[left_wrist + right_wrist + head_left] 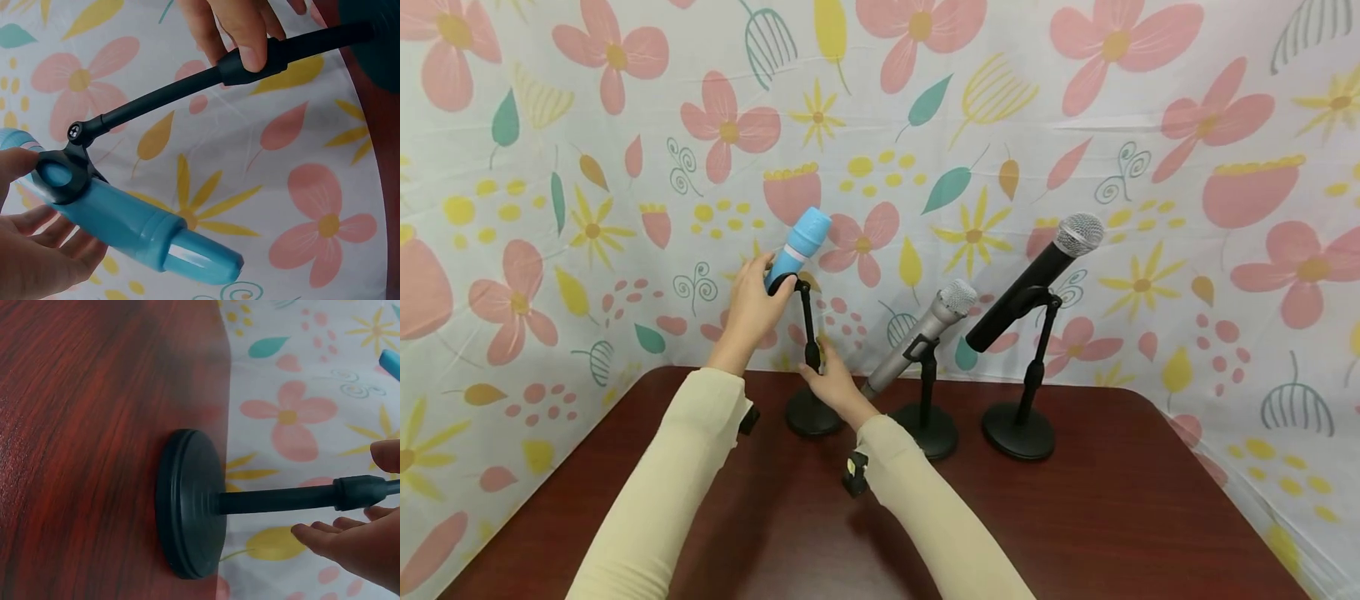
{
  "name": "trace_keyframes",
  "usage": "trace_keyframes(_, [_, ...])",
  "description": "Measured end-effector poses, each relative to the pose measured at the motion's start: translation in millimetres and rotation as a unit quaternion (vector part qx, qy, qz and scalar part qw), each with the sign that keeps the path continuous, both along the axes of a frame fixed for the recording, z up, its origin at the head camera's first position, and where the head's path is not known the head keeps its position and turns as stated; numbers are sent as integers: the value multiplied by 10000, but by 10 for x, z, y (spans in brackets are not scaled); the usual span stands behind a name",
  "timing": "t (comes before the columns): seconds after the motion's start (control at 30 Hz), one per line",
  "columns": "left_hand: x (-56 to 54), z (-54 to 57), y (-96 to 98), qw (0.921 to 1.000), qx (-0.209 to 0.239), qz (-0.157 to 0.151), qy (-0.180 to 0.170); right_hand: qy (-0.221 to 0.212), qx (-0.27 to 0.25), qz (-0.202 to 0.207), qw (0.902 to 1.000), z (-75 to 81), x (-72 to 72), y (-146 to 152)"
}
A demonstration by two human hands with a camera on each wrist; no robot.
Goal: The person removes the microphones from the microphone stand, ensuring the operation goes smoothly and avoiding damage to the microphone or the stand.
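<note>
My left hand [754,304] holds a light blue microphone [805,236], which sits tilted in the ring clip of a black desk stand [808,321]. In the left wrist view, the thumb lies at the clip [65,178] and the fingers curl under the microphone's body [125,215]. My right hand [837,385] is at the stand's pole. Its thumb and loosely straight fingers lie on either side of the pole's collar [359,492], with gaps visible in the right wrist view. Whether the thumb touches the collar is unclear. The round base [190,503] rests on the table.
Right of the hands, a silver microphone [917,337] leans in a second black stand [928,429], close to the right wrist. Further right, a black microphone [1026,287] tilts in a third stand [1018,429]. A flowered cloth [880,175] hangs behind the dark red table [1120,517].
</note>
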State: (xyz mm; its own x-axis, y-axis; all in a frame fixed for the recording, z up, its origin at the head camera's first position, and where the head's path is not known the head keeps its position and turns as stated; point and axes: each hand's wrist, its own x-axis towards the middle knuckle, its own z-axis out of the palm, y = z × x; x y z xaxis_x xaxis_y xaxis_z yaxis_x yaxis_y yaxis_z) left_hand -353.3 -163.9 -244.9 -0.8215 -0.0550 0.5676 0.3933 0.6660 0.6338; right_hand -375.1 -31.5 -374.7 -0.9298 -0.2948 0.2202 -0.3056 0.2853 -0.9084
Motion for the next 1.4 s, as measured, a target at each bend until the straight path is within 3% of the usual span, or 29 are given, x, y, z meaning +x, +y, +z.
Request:
trace_keyframes(0.3, [-24,6,25,9998,183,-21,64,281,-114,-151,9994,-42,-6,0])
trace_keyframes(0.7, [78,63,117,9992,219,284,149,1294,216,-795,9882,-103,116,-29])
trace_keyframes(1.07, [146,36,152,9988,123,320,344,1246,641,-1074,9843,-115,170,-44])
trace_keyframes(1.4, [159,33,160,9985,96,376,374,1240,640,-938,9858,-82,162,-1])
